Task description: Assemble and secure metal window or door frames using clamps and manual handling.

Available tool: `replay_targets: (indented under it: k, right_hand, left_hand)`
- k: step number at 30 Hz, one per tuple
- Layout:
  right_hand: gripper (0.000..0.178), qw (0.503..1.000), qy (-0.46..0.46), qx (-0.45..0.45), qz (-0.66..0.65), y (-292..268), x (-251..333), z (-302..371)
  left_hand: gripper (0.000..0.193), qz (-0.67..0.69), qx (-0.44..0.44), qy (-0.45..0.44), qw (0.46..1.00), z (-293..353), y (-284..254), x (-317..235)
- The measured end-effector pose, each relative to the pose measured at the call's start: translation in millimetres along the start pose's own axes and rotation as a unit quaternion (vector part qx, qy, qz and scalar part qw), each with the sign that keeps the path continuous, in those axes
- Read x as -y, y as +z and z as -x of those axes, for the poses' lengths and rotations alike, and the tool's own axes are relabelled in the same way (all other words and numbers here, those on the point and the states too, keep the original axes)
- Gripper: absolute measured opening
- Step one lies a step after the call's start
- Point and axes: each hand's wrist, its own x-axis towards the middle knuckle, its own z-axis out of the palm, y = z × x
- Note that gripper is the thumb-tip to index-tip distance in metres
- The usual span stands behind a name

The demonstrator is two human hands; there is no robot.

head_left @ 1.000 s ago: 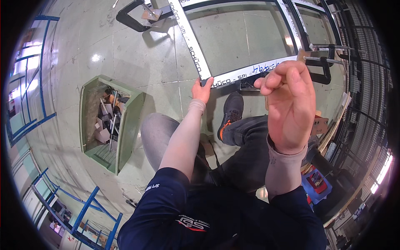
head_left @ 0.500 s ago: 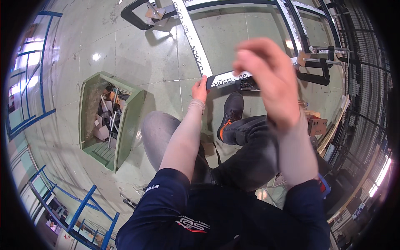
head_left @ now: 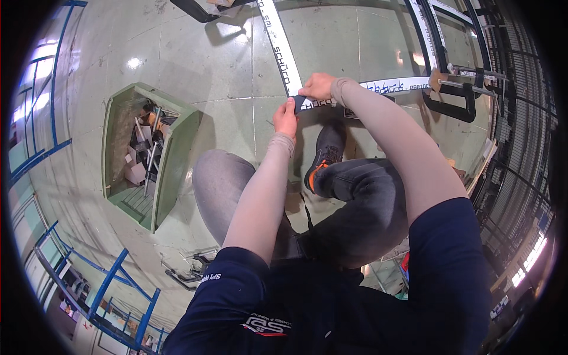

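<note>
A metal frame lies ahead of me, its side bar [head_left: 276, 50] and near bar [head_left: 408, 84] covered in white printed protective film. At the corner where they meet, a short dark stretch of bare profile shows. My left hand [head_left: 285, 119] is closed around that corner from the left, thumb on top. Just above it my right hand [head_left: 318, 86] is closed, fingertips pinched at the end of the film [head_left: 307, 102], where a small white flap stands up. The right hand partly covers the near bar.
A green open box [head_left: 177, 160] with metal offcuts stands on the floor to the left. A black clamp [head_left: 452, 105] grips the frame's right corner; another clamp [head_left: 195, 9] is at the top. My dark shoe [head_left: 329, 145] is close below the near bar. Blue racks [head_left: 106, 284] stand far left.
My right hand has come down from above the near bar to the corner and pinched the film's end. The left hand stays at the corner. The view has shifted slightly.
</note>
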Motion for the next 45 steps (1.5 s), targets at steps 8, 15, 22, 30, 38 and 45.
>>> replay_targets:
  k: [8,15,22,30,38,45]
  right_hand:
    - [0.042,0.993,-0.048,-0.084,0.067,7.0,-7.7,-13.3]
    - [0.042,0.992,-0.048,-0.084,0.079,2.8,-1.5,-10.7]
    - [0.041,0.993,-0.034,-0.087,0.066,4.2,-6.6,-10.4]
    - [0.043,0.996,-0.035,-0.066,0.057,2.9,-9.2,-10.3]
    - [0.039,0.997,-0.055,-0.056,0.019,0.3,-10.2,-5.4]
    - [0.036,0.996,-0.064,-0.066,0.019,9.1,-9.9,0.6]
  left_hand:
    - [0.040,-0.017,0.011,-0.004,1.000,-7.6,-1.5,-0.5]
    - [0.042,-0.090,0.000,0.046,0.995,-21.9,-9.1,3.5]
    - [0.055,-0.157,0.034,0.103,0.982,-12.6,-1.2,-11.5]
    - [0.043,-0.110,0.070,0.094,0.987,-9.3,-0.3,-17.9]
    - [0.050,-0.074,0.115,0.047,0.989,-9.5,-9.2,-21.3]
    - [0.046,-0.043,0.157,-0.001,0.987,4.3,-8.9,-27.5]
